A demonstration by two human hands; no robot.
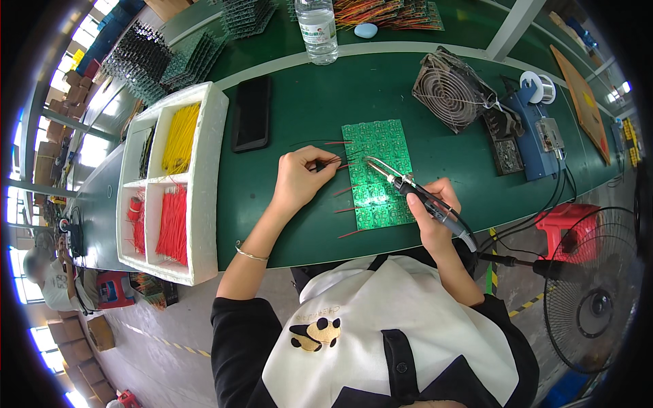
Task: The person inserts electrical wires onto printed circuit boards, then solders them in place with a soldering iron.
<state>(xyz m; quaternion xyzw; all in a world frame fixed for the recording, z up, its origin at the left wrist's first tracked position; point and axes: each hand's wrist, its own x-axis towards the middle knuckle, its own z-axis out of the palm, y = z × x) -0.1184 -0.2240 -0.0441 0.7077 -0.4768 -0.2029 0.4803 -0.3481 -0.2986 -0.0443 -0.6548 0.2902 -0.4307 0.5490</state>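
A green panel of small circuit boards [382, 197] lies flat on the green table in front of me. Several short red wires [349, 210] stick out past its left edge. My right hand [437, 216] is closed around the handle of a soldering iron [432, 201], whose tip end reaches over the upper middle of the panel. At the panel's left edge, my left hand [300, 178] pinches thin wires [330, 162], dark and reddish, that lead toward the board. Their exact number is hidden by the fingers.
A white foam box [221, 170] with yellow, red and black wires stands left, beside a black phone [252, 114]. Behind are a water bottle [317, 34] and stacked boards [194, 58]. A fan unit [449, 92], blue solder feeder [534, 129] and cables stand right.
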